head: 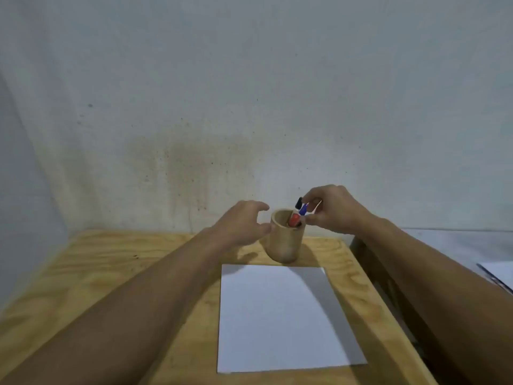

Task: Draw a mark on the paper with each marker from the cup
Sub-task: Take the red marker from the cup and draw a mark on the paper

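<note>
- Wooden cup (284, 240): upright near the tabletop's (97, 273) far edge, holding red (293, 219), blue (303, 209) and black (298, 202) markers.
- Paper (283, 318): flat, unmarked, just nearer than the cup.
- Left hand (238, 226): fingers spread, beside the cup's left wall.
- Right hand (336, 208): fingertips at the marker tops; grip unclear.

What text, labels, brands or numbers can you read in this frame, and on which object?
None legible.
Paper: blank, no writing or marks.
Wooden cup: plain wood, no label visible.
Markers in the cup, red cap, blue cap, black cap: barrels mostly hidden; any print is too small and blurred to read.
Sheet at the right edge: only dark lines, nothing readable.
</note>
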A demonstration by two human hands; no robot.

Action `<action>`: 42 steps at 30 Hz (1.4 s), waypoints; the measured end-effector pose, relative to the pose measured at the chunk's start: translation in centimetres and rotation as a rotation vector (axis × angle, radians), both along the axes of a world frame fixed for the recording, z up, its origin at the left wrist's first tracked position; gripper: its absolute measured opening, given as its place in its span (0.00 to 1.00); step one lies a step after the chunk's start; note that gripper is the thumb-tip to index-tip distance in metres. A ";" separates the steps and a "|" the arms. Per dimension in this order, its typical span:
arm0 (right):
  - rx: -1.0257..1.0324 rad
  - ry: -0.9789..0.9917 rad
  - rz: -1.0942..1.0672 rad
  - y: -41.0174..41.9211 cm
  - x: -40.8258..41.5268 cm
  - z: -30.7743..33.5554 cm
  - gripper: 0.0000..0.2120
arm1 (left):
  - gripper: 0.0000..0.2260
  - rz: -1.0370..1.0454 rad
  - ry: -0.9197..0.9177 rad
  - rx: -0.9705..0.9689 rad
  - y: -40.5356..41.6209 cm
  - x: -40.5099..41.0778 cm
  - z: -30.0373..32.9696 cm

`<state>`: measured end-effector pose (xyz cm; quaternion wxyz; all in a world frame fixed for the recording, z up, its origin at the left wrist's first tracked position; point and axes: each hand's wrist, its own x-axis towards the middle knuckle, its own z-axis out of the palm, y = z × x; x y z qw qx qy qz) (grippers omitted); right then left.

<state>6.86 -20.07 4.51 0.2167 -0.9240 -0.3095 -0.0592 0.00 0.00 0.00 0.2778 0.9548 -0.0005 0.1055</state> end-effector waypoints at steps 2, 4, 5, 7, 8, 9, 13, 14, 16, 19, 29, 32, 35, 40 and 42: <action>0.038 0.037 -0.002 0.3 0.0 -0.7 0.16 | 0.25 0.011 0.008 -0.115 -0.3 0.7 -0.4; 0.065 0.078 -0.002 0.6 0.0 -2.1 0.10 | 0.26 0.009 0.040 -0.261 -0.8 1.2 -0.9; 0.084 0.106 0.005 0.7 0.1 -2.7 0.07 | 0.24 -0.001 0.065 -0.348 -1.1 1.8 -1.3; 0.105 0.141 0.004 1.0 0.4 -3.7 0.06 | 0.12 -0.012 0.088 -0.492 -1.5 2.4 -1.8; 0.105 0.139 -0.001 1.1 0.5 -4.1 0.06 | 0.08 -0.013 0.069 -0.524 -1.8 2.3 -1.8; 0.112 0.141 -0.005 1.2 0.7 -4.6 0.05 | 0.09 0.001 0.048 -0.562 -1.9 2.7 -2.2; 0.171 0.152 -0.009 1.4 1.4 -5.4 0.04 | 0.16 0.087 -0.020 -0.623 -1.7 3.4 -3.2; 0.174 0.154 -0.006 1.4 1.5 -5.5 0.03 | 0.18 0.093 -0.020 -0.629 -1.6 3.3 -3.3; 0.186 0.157 -0.006 1.3 1.7 -5.6 0.04 | 0.19 0.089 -0.031 -0.637 -1.6 3.3 -3.6; 0.267 0.171 -0.007 1.0 1.7 -5.2 0.04 | 0.20 0.092 -0.052 -0.659 -1.7 3.4 -3.9; 0.519 0.077 -0.030 1.5 0.9 0.4 0.06 | 0.22 0.087 -0.052 -0.591 -1.4 3.0 -3.3; 0.603 0.069 -0.009 2.2 -0.3 2.2 0.07 | 0.18 0.141 -0.143 -0.644 -0.9 2.3 -0.8; 0.649 0.171 0.036 3.0 -2.2 2.6 0.13 | 0.10 0.176 -0.268 -0.835 0.0 0.8 2.7; 0.627 0.297 0.060 4.1 -4.3 0.7 0.12 | 0.11 -0.008 -0.235 -1.095 1.4 -1.7 4.4; 0.607 0.337 0.085 4.5 -5.0 -0.1 0.12 | 0.12 -0.069 -0.190 -1.150 1.8 -2.5 3.7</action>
